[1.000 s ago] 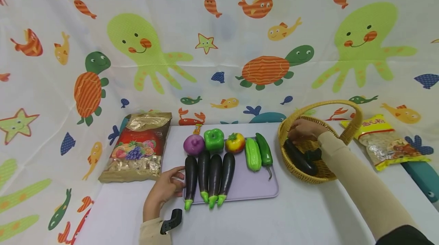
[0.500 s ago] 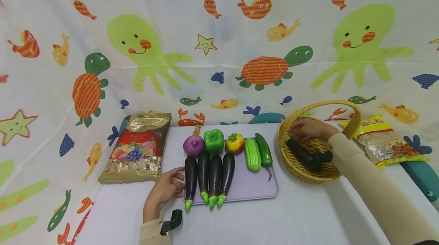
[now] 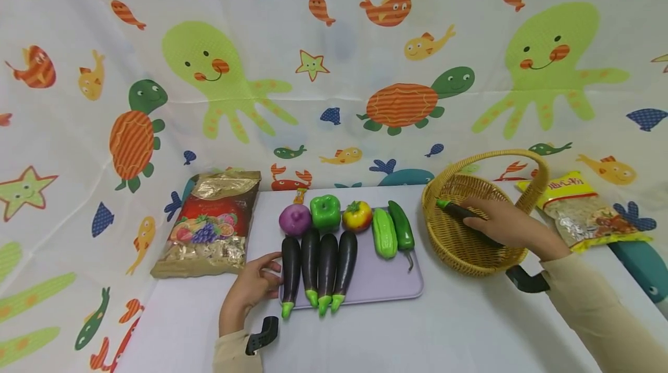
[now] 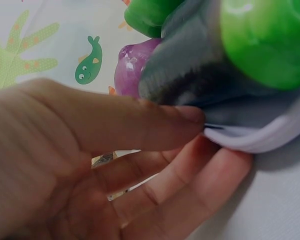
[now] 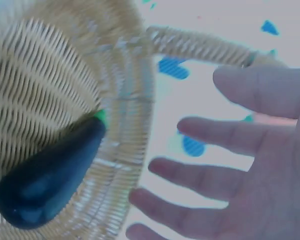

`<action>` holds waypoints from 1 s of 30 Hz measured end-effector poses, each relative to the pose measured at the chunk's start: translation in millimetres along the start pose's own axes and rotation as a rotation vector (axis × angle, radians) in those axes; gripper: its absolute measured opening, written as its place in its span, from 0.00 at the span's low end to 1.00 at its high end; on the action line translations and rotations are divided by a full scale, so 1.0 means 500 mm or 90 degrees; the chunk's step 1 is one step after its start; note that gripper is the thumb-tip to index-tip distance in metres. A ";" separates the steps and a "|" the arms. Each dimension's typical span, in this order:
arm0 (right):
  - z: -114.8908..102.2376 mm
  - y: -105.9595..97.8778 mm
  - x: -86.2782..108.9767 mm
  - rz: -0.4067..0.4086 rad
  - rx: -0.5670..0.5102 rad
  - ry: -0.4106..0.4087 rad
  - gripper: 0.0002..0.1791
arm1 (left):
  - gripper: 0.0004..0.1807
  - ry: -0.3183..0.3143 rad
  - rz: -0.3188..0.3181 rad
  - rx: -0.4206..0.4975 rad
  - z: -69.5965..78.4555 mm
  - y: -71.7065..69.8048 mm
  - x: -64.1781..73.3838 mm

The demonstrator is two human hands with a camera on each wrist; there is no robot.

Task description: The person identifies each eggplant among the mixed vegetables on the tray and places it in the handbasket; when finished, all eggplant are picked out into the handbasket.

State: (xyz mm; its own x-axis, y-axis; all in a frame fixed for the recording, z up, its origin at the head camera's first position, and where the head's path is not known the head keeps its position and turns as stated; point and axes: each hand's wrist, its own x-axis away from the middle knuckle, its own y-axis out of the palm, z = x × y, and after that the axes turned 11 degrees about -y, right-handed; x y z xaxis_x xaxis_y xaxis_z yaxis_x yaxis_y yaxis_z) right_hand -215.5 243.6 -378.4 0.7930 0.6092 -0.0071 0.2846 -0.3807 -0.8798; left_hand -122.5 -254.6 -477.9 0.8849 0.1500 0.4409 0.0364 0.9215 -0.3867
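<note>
The left hand (image 3: 256, 286) pinches the near-left rim of the lilac tray (image 3: 388, 280), thumb on top and fingers underneath. The right hand (image 3: 496, 219) is at the basket (image 3: 449, 257), its fingers extended and holding nothing; the right wrist view shows a gap between them and the single eggplant (image 5: 50, 177) lying in the wicker.

On the tray, just beside the left hand, lie four dark eggplants (image 3: 327, 268), green stalks jutting past the near edge. Behind them sit a purple onion (image 3: 295, 220), a green bell pepper (image 3: 326, 213) and a red-and-yellow vegetable (image 3: 357, 217), with a ridged green vegetable (image 3: 385, 234) and a green chilli (image 3: 400, 227) to the right. A packaged bag stands at either end of the surface (image 3: 391, 338).

If the left hand tugged or tilted the tray, the overhanging eggplants might roll off. The right wrist, close to the arched handle, could snag it and tip the basket.

The head view hides part of the basket's eggplant behind the right hand; the right wrist picture is blurred and washed out, and the right forearm is cut off.
</note>
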 end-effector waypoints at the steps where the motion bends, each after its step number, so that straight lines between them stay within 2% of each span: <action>1: -0.010 0.005 0.011 0.016 0.005 -0.004 0.24 | 0.36 0.001 0.000 -0.001 0.000 0.000 0.000; 5: -0.050 0.037 0.047 0.091 0.024 -0.005 0.25 | 0.36 0.005 -0.001 -0.003 0.000 -0.001 -0.002; 11: -0.122 0.118 0.075 0.204 0.119 0.056 0.29 | 0.36 0.002 -0.002 -0.002 0.000 -0.001 -0.003; 14: -0.164 0.167 0.073 0.290 0.174 0.041 0.29 | 0.36 0.001 -0.003 -0.003 0.000 -0.002 -0.003; 17: -0.208 0.211 0.060 0.332 0.179 0.010 0.29 | 0.36 0.001 -0.003 -0.005 -0.001 -0.003 -0.004; 23: -0.279 0.291 0.008 0.294 0.107 -0.043 0.26 | 0.36 0.001 -0.002 -0.006 -0.002 -0.005 -0.006; 30: -0.327 0.366 -0.043 0.235 0.104 -0.108 0.22 | 0.36 0.000 -0.004 -0.007 -0.006 -0.004 -0.006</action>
State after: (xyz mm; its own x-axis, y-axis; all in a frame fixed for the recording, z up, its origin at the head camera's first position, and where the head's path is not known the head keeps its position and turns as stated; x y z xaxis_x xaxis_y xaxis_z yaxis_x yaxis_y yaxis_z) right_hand -92.4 47.1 -461.3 0.7220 0.5632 -0.4018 -0.1017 -0.4880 -0.8669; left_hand -123.5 -258.1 -480.9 0.8849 0.1448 0.4427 0.0467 0.9181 -0.3937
